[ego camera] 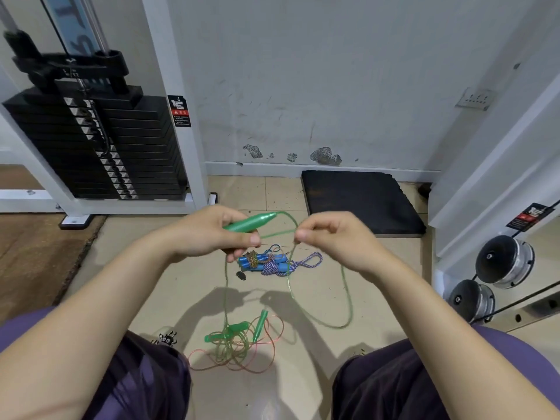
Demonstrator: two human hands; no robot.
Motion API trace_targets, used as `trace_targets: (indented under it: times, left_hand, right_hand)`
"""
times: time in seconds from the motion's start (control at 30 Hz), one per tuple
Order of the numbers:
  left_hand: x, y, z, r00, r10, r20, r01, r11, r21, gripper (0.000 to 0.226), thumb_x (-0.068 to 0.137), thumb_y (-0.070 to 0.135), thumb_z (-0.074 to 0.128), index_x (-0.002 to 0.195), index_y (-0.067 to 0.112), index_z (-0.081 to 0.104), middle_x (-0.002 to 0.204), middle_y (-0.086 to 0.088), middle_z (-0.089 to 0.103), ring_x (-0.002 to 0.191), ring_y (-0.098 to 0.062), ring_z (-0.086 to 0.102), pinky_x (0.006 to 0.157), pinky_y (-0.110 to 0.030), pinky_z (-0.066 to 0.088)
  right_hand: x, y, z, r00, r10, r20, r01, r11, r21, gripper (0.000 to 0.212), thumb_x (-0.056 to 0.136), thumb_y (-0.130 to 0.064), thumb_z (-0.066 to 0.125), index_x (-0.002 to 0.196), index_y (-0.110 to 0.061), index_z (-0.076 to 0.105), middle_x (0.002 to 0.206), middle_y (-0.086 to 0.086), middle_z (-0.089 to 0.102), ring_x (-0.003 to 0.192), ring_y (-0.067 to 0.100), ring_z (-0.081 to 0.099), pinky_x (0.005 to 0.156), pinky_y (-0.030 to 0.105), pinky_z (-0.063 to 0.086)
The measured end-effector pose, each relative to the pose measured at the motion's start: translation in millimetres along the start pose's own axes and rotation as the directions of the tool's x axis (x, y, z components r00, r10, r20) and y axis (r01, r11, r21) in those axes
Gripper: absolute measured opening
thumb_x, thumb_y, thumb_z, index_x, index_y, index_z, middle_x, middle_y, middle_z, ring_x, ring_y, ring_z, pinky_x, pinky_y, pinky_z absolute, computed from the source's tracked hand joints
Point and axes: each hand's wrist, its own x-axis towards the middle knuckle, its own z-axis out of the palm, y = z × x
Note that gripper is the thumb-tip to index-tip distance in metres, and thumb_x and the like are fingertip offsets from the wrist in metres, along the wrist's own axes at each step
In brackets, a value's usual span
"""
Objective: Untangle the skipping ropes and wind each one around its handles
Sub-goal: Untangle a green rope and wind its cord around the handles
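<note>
My left hand (212,234) grips a green rope handle (250,223), its tip pointing right. From that tip the thin green rope (347,298) arcs to my right hand (330,237), which pinches it between thumb and fingers. The rope then hangs in a long loop down to the floor. Between my knees lies a tangle of green and orange rope (239,344) with two more green handles (260,324). Farther out on the tiles sits a wound bundle with blue handles and purple-white braided cord (269,263).
A black weight stack (100,147) in a white frame stands at the left. A black rubber mat (360,201) lies against the wall. Round dumbbell ends (503,262) sit at the right. A small black object (241,275) lies by the blue bundle.
</note>
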Motion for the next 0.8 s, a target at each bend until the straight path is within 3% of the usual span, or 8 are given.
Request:
trace_targets:
  times: [0.07, 0.13, 0.27, 0.43, 0.57, 0.67, 0.73, 0.8]
  left_hand:
    - [-3, -5, -16, 0.999, -0.017, -0.046, 0.017, 1.000, -0.004, 0.013, 0.087, 0.013, 0.069, 0.089, 0.000, 0.068, 0.065, -0.010, 0.062, 0.062, -0.020, 0.059, 0.064, -0.026, 0.052]
    - [-5, -8, -23, 0.992, -0.012, -0.126, 0.011, 1.000, -0.007, 0.011, 0.088, 0.011, 0.069, 0.088, -0.001, 0.068, 0.066, -0.010, 0.064, 0.062, -0.020, 0.060, 0.063, -0.025, 0.052]
    - [0, -5, 1, 0.995, 0.018, -0.096, -0.022, 0.999, -0.043, 0.007, 0.088, 0.010, 0.069, 0.084, 0.005, 0.069, 0.059, -0.006, 0.057, 0.051, -0.016, 0.051, 0.056, -0.026, 0.049]
    - [10, -4, 35, 0.998, 0.048, -0.051, -0.052, 0.995, -0.089, 0.015, 0.089, 0.013, 0.070, 0.085, 0.000, 0.065, 0.060, -0.005, 0.058, 0.052, -0.017, 0.049, 0.055, -0.028, 0.044]
    - [10, -6, 33, 0.999, 0.025, 0.027, -0.023, 0.998, -0.053, 0.014, 0.091, 0.014, 0.068, 0.084, 0.002, 0.067, 0.070, -0.007, 0.068, 0.065, -0.024, 0.062, 0.071, -0.034, 0.052]
    - [11, -13, 16, 0.999, -0.048, 0.020, 0.046, 0.993, 0.107, 0.012, 0.093, 0.021, 0.066, 0.090, 0.009, 0.069, 0.084, -0.005, 0.076, 0.090, -0.022, 0.071, 0.097, -0.033, 0.049]
    - [12, -16, 5, 0.997, -0.072, -0.038, 0.076, 0.993, 0.095, 0.010, 0.094, 0.019, 0.065, 0.090, 0.010, 0.067, 0.085, -0.007, 0.076, 0.087, -0.017, 0.070, 0.093, -0.028, 0.046]
    - [12, -15, 4, 0.997, -0.049, -0.067, 0.049, 0.999, 0.000, 0.008, 0.093, 0.013, 0.064, 0.086, 0.008, 0.065, 0.074, -0.008, 0.072, 0.075, -0.021, 0.069, 0.084, -0.028, 0.050]
  right_hand:
    - [0, -1, -15, 0.991, -0.021, -0.134, 0.027, 0.999, 0.041, 0.015, 0.089, -0.020, 0.070, 0.075, -0.016, 0.072, 0.057, -0.010, 0.059, 0.048, 0.003, 0.037, 0.047, 0.012, 0.030]
    - [0, 3, -24, 0.990, -0.002, -0.139, 0.009, 0.999, 0.050, 0.014, 0.089, -0.022, 0.070, 0.076, -0.015, 0.073, 0.058, -0.007, 0.058, 0.048, 0.006, 0.040, 0.048, 0.016, 0.033]
    - [0, 9, -12, 0.997, 0.051, 0.066, -0.054, 0.997, 0.050, 0.012, 0.079, -0.027, 0.080, 0.086, -0.019, 0.074, 0.065, 0.002, 0.063, 0.057, 0.021, 0.053, 0.061, 0.034, 0.045]
    - [-1, 7, 16, 0.974, 0.015, 0.226, -0.038, 0.995, 0.097, 0.021, 0.079, -0.012, 0.080, 0.093, -0.010, 0.065, 0.064, 0.003, 0.056, 0.053, 0.014, 0.049, 0.054, 0.026, 0.044]
    - [0, 7, 15, 0.991, 0.013, 0.134, -0.005, 0.998, -0.061, 0.009, 0.084, -0.016, 0.076, 0.082, -0.016, 0.067, 0.049, -0.009, 0.036, 0.047, 0.007, 0.029, 0.048, 0.021, 0.026]
    - [4, 6, -3, 0.995, -0.037, -0.092, 0.028, 0.996, -0.088, 0.013, 0.084, -0.018, 0.075, 0.073, -0.021, 0.070, 0.054, -0.003, 0.043, 0.053, 0.011, 0.032, 0.051, 0.023, 0.027]
    - [4, 8, -20, 0.981, -0.026, -0.192, 0.014, 0.998, -0.059, 0.012, 0.085, -0.017, 0.074, 0.074, -0.019, 0.070, 0.060, 0.004, 0.048, 0.055, 0.013, 0.038, 0.053, 0.023, 0.032]
    - [1, 9, -28, 0.991, 0.012, -0.132, -0.016, 0.999, -0.030, 0.010, 0.087, -0.014, 0.072, 0.078, -0.015, 0.069, 0.061, 0.002, 0.056, 0.053, 0.013, 0.046, 0.055, 0.021, 0.040]
